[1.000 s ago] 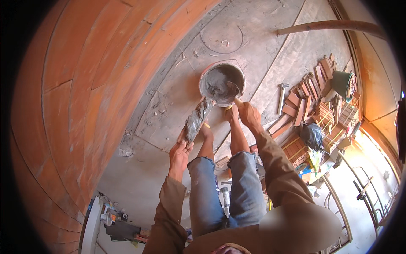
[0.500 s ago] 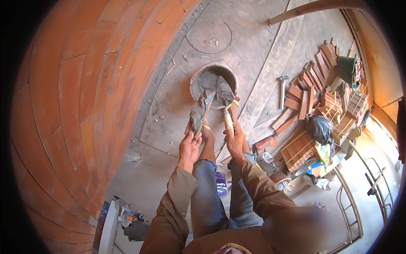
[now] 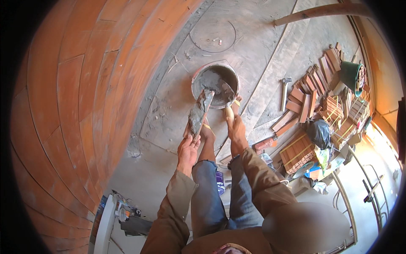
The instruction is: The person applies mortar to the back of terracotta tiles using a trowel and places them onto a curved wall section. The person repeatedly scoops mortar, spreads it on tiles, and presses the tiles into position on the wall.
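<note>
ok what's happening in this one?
A person stands on a concrete floor beside a curved orange tiled wall. The left hand holds a narrow tile strip coated with grey mortar. The right hand grips a trowel whose blade reaches into a mortar bucket at their feet. Stacks of orange tiles and a hammer lie to the right.
</note>
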A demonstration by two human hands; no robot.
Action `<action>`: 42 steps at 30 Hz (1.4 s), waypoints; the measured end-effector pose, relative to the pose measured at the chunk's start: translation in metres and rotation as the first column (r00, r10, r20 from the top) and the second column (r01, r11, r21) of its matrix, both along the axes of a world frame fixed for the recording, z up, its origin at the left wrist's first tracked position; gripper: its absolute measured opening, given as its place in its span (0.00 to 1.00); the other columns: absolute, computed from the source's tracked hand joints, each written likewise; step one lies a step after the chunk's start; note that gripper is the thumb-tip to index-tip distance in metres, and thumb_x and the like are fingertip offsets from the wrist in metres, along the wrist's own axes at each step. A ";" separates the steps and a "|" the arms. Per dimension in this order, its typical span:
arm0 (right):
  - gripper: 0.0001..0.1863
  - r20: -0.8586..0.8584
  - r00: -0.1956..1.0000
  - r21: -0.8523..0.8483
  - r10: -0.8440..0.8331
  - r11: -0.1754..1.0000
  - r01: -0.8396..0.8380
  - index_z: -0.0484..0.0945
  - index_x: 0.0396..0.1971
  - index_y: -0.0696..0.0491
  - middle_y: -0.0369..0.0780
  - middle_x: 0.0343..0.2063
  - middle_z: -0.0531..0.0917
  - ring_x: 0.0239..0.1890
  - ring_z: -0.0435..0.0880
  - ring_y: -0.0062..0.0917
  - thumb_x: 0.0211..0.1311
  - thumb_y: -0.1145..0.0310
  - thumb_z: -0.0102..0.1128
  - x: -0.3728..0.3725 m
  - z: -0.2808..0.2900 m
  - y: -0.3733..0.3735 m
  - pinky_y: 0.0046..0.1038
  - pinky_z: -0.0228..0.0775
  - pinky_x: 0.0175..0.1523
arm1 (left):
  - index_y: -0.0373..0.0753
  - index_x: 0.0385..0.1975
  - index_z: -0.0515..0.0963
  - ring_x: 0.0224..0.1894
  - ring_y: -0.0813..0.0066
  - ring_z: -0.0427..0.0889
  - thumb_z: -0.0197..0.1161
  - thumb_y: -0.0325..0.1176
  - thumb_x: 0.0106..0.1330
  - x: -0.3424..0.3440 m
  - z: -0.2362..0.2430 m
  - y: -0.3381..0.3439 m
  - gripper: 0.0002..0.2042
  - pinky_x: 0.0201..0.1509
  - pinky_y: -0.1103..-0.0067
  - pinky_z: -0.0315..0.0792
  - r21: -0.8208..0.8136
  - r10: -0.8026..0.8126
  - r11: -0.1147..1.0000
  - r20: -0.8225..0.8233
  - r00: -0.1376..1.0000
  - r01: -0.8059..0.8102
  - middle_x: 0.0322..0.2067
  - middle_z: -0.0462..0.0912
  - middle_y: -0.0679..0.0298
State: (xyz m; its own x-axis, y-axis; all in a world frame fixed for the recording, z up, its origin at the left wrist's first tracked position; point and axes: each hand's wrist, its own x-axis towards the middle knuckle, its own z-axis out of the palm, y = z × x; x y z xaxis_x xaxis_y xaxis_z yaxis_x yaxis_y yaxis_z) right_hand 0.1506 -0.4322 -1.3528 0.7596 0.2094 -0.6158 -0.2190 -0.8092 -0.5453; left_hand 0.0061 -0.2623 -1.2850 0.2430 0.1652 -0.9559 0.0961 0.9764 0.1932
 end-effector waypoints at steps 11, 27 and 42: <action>0.16 0.102 0.763 -0.304 0.638 0.751 -0.587 0.72 0.48 0.53 0.52 0.35 0.81 0.34 0.84 0.49 0.63 0.64 0.50 0.099 -0.070 0.057 0.47 0.75 0.38 | 0.42 0.72 0.53 0.67 0.78 0.59 0.51 0.35 0.70 -0.053 0.060 0.005 0.31 0.66 0.77 0.55 0.127 -0.136 0.984 0.071 0.988 0.126 0.70 0.57 0.70; 0.09 0.111 0.336 -0.448 0.935 0.349 -0.823 0.77 0.41 0.52 0.43 0.32 0.83 0.37 0.87 0.32 0.61 0.70 0.55 0.114 -0.055 0.094 0.30 0.79 0.35 | 0.37 0.71 0.56 0.65 0.73 0.64 0.56 0.38 0.70 -0.109 0.085 -0.021 0.31 0.65 0.73 0.60 0.099 -0.110 0.989 0.000 0.994 0.109 0.68 0.62 0.66; 0.09 -0.029 0.348 -0.389 0.937 0.310 -0.868 0.82 0.32 0.56 0.49 0.33 0.85 0.32 0.87 0.39 0.55 0.69 0.56 0.124 -0.063 0.079 0.37 0.78 0.34 | 0.29 0.67 0.58 0.65 0.67 0.67 0.52 0.32 0.70 -0.097 0.104 -0.007 0.27 0.64 0.67 0.65 0.131 -0.190 0.973 -0.027 0.981 0.192 0.66 0.64 0.58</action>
State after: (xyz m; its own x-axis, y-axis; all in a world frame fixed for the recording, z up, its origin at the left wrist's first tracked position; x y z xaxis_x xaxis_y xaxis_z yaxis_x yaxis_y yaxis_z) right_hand 0.2742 -0.3528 -1.4158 0.3015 0.6777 -0.6707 0.8196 -0.5436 -0.1809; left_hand -0.0913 -0.2695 -1.1814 0.2691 0.2424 -0.9321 0.2822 0.9055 0.3170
